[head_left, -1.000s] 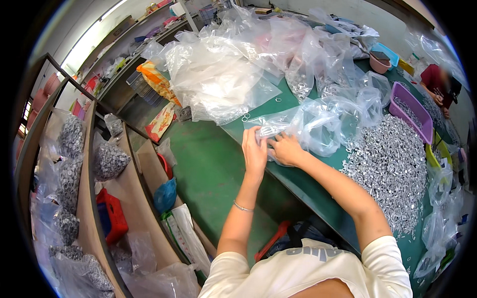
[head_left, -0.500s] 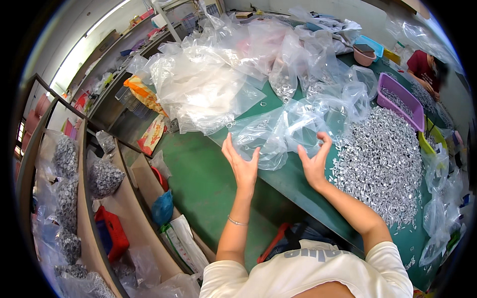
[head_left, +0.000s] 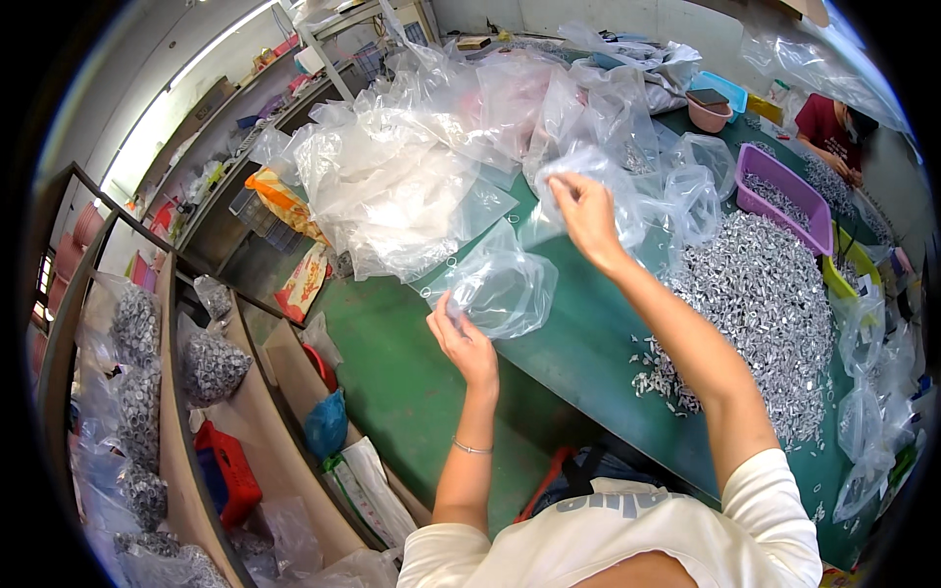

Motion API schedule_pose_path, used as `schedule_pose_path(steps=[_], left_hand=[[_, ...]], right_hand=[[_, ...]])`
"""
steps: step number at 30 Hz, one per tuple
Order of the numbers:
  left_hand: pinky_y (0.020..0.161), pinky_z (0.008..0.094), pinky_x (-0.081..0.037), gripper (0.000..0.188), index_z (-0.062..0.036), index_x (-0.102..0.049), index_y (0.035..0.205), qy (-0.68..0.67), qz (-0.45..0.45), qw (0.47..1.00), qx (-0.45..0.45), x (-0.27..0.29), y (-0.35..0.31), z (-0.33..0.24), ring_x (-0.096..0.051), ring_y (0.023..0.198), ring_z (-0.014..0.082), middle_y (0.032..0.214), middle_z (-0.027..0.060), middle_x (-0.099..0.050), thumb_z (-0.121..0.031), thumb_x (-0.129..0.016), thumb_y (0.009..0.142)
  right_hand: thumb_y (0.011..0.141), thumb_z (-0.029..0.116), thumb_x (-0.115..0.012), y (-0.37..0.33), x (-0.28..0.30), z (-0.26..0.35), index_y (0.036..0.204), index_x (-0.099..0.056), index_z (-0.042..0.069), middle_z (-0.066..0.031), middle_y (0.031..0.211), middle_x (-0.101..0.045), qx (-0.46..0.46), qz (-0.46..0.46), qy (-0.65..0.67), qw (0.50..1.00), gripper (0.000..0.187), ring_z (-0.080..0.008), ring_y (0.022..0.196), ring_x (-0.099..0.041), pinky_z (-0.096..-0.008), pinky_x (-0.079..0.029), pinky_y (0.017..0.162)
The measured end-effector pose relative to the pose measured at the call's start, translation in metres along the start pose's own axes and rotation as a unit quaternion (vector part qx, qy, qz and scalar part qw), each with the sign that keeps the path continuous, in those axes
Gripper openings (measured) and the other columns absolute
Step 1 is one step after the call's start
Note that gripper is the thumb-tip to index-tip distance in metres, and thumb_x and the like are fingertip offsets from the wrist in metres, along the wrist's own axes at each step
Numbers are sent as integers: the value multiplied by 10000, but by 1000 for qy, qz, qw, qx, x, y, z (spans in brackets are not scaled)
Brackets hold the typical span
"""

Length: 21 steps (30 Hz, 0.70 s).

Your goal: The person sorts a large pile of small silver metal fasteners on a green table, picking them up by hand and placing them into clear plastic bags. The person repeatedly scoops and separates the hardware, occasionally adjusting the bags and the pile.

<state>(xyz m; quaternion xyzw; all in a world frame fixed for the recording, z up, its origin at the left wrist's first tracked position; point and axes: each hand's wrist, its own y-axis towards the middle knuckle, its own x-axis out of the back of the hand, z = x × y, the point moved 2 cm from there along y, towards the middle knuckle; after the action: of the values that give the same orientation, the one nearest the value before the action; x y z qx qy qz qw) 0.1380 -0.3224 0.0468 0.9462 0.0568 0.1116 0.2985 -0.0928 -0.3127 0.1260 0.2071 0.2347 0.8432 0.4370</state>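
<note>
A clear plastic bag (head_left: 505, 292) lies crumpled at the table's near left edge. My left hand (head_left: 467, 349) is at its left side, fingers curled together on the film. Farther right, my right hand (head_left: 592, 223) is raised over the table with its fingertips pinched on another clear plastic bag (head_left: 600, 178), which is smeared by motion. A stretch of green tabletop separates the two bags. Small metal rings (head_left: 425, 292) lie just beyond my left fingertips. To the right of my right forearm spreads a large heap of small silvery metal pieces (head_left: 760, 318).
A big pile of clear bags (head_left: 382, 176) covers the table's far left. A purple basket (head_left: 784, 201) of metal pieces stands beyond the heap. At the far right sits another person (head_left: 828, 137). Shelves with filled bags (head_left: 211, 367) stand at my left.
My hands were spread open around the bags at the table edge. Now the right hand has moved away with one bag, and the left has closed on the other. Some heap pieces have slid toward me.
</note>
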Motion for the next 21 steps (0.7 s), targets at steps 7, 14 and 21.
schedule_pose_path(steps=[7,14,21], left_hand=[[903,334,-419,537,-7,-552,1217,-61,74,994,-53,-30,2,1,-536,991,307,1070,160,-512,183,-388,741],[869,317,-440,503,-23,-569,1206,-114,154,982,7,-54,-8,10,-547,954,279,1035,137,-523,162,-428,760],[1047,402,-356,680,-20,-375,1407,-49,155,987,-15,-61,-30,2,-430,1215,365,1298,207,-408,36,-651,788]], right_hand=[[902,170,-609,48,14,-1,1044,-713,22,-128,720,-660,-48,10,0,999,229,-142,609,-554,-324,-457,612],[893,185,-579,51,7,-54,1032,-703,22,-148,782,-684,22,101,-62,993,247,-244,703,-642,-363,-492,683],[887,179,-551,75,14,-81,967,-720,49,-120,835,-693,-61,102,-104,987,228,-232,773,-658,-357,-521,757]])
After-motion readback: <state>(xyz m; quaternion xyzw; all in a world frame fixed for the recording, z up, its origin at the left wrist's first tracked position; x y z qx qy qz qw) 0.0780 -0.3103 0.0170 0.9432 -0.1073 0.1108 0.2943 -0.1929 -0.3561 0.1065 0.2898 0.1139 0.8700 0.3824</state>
